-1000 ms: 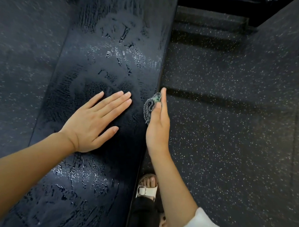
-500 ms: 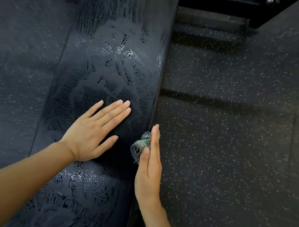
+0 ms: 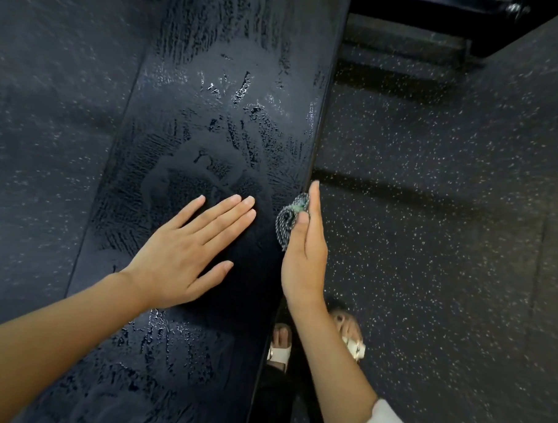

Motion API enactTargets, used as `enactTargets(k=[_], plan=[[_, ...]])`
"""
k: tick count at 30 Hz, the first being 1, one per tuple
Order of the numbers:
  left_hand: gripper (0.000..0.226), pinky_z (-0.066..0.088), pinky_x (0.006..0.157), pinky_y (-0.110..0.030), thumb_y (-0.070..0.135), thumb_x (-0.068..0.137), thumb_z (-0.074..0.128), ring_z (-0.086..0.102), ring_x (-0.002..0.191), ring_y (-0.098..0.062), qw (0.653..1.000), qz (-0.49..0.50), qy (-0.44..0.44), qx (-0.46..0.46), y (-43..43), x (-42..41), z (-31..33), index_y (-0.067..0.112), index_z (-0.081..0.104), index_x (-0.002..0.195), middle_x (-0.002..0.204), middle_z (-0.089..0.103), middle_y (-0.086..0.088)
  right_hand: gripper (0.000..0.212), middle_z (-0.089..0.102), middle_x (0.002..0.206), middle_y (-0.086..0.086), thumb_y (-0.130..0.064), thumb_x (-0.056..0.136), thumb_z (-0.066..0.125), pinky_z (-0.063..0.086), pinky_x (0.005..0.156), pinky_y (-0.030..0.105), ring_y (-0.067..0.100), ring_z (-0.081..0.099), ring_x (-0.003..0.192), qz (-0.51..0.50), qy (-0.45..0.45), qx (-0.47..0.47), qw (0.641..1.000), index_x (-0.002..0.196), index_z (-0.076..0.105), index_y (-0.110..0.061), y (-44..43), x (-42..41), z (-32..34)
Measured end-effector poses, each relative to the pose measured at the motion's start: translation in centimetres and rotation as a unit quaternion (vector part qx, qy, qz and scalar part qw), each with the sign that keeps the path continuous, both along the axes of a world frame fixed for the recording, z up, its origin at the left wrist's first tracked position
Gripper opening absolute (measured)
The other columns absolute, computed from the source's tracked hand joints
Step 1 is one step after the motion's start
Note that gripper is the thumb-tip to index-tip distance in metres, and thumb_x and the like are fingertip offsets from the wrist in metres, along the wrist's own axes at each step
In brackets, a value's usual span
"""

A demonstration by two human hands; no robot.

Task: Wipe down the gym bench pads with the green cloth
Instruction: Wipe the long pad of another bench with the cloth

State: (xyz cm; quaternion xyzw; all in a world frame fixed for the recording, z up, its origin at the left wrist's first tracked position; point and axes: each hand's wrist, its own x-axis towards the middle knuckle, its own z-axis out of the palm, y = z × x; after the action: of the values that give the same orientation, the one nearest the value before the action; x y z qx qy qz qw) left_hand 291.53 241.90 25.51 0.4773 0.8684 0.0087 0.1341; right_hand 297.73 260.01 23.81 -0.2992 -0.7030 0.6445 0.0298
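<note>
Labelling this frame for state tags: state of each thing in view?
bench pad: wet-looking, streaked with wipe marks.
green cloth: bunched, held at the pad's right edge.
left hand: flat on the pad top, fingers straight.
right hand: thumb pins the cloth against straight fingers.
sandals: worn, standing on the speckled floor.

Surface: long black gym bench pad (image 3: pixel 211 112), glossy, streaked with wet smears.
On the surface: left hand (image 3: pixel 186 255), flat, palm down, fingers straight.
Floor (image 3: pixel 429 250): dark speckled rubber on both sides of the surface.
On the floor: feet in white sandals (image 3: pixel 279 353), right of the surface.
</note>
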Motion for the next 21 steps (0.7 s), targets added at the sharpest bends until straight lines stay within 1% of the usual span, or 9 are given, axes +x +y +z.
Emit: enactTargets(k=[3,7,9,11,15,19,21], plan=[[0.068,0.014,0.122,-0.046,0.041,0.1,0.03,0.012,0.154,-0.019,1.0,0.001,0.005,0.003,0.0,0.0,0.0,0.012,0.014,0.159,0.167,0.012,-0.004,0.047,0.019,0.159,-0.015,-0.023,0.108,0.027,0.012,0.113,0.006,-0.009,0.016,0.142,0.005,-0.001,-0.009,1.0,0.154,0.02,-0.024,1.8,-3.2,0.0],[0.068,0.014,0.122,-0.046,0.041,0.099,0.032,0.013,0.153,-0.019,1.0,0.006,0.015,0.004,0.1,0.1,0.0,0.012,0.014,0.159,0.167,0.012,-0.004,0.048,0.018,0.16,-0.014,-0.027,0.108,0.025,0.013,0.114,0.01,-0.006,0.015,0.142,0.003,0.006,-0.011,1.0,0.155,0.018,-0.026,3.1,-5.8,-0.2],[0.069,0.013,0.122,-0.046,0.041,0.099,0.033,0.013,0.153,-0.019,1.0,0.008,0.017,0.001,0.2,0.2,0.0,0.012,0.014,0.159,0.167,0.012,-0.004,0.049,0.017,0.16,-0.016,-0.027,0.107,0.026,0.012,0.115,0.011,-0.005,0.013,0.145,0.0,0.006,-0.016,1.0,0.156,0.017,-0.027,2.6,-5.2,0.0],[0.069,0.013,0.122,-0.046,0.04,0.098,0.033,0.013,0.153,-0.019,1.0,0.012,0.017,0.0,0.4,0.1,0.0,0.012,0.015,0.159,0.167,0.013,-0.004,0.05,0.015,0.161,-0.016,-0.025,0.107,0.027,0.011,0.117,0.012,-0.006,0.011,0.146,0.002,0.02,-0.01,1.0,0.156,0.015,-0.025,1.9,-3.9,0.1],[0.069,0.015,0.121,-0.046,0.04,0.098,0.034,0.014,0.153,-0.02,1.0,0.016,0.013,-0.005,0.8,0.0,0.1,0.011,0.017,0.158,0.166,0.014,-0.005,0.052,0.008,0.163,-0.012,-0.022,0.106,0.027,0.007,0.117,0.013,-0.004,0.005,0.147,0.037,0.042,0.035,0.998,0.155,0.012,-0.02,0.7,-1.2,0.2],[0.068,0.017,0.12,-0.047,0.04,0.099,0.033,0.014,0.153,-0.021,1.0,0.016,0.01,-0.004,1.6,-0.8,0.2,0.01,0.016,0.158,0.167,0.013,-0.005,0.051,0.001,0.164,-0.012,-0.029,0.105,0.025,0.006,0.121,0.022,0.005,0.0,0.15,0.062,0.051,0.058,0.995,0.153,0.007,-0.026,-0.4,0.9,0.3],[0.067,0.015,0.121,-0.046,0.039,0.1,0.032,0.014,0.153,-0.02,1.0,0.017,0.011,0.002,2.1,-1.4,0.2,0.01,0.016,0.158,0.166,0.014,-0.005,0.052,0.001,0.164,-0.012,-0.03,0.104,0.024,0.007,0.121,0.024,0.006,0.001,0.15,0.065,0.053,0.066,0.994,0.153,0.006,-0.026,-0.3,0.6,0.1]])
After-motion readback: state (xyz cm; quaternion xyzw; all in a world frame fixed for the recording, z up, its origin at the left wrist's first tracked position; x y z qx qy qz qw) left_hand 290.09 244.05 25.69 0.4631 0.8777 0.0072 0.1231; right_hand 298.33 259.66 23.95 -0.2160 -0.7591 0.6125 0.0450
